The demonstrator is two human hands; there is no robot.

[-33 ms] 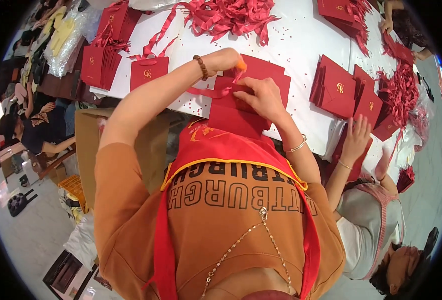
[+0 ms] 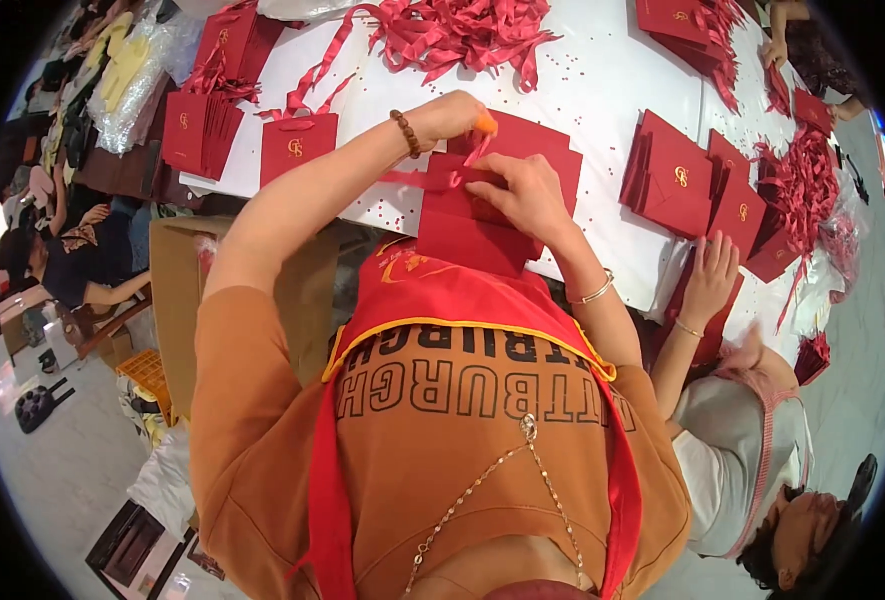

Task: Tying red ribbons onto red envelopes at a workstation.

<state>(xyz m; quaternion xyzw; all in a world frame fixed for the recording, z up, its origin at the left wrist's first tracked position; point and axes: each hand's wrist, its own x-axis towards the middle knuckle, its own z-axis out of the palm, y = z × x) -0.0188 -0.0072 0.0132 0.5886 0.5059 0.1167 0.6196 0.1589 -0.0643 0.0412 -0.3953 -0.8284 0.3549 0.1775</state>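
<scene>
A flat dark red paper bag (image 2: 467,238) lies in front of me at the table's near edge, over other red paper pieces. Pinched in my left hand (image 2: 450,116), a red ribbon (image 2: 479,151) rises from the bag. A small orange piece (image 2: 486,123) shows at that hand's fingertips; whether it is a finger cover or a held item I cannot tell. My right hand (image 2: 525,196) is curled low over the bag, its thumb and fingers closed at the ribbon's looped part. One ribbon tail runs left under my left forearm.
Loose red ribbons (image 2: 462,35) pile at the back of the white table (image 2: 587,85). Stacked red bags stand left (image 2: 200,135) and right (image 2: 670,172). At my right, a co-worker's hand (image 2: 712,275) touches a red bag. A cardboard box (image 2: 187,300) stands below the left table edge.
My left hand has risen very slightly with the ribbon; my right hand stays put. The co-worker's hands on the right have shifted, one drawing back toward their body.
</scene>
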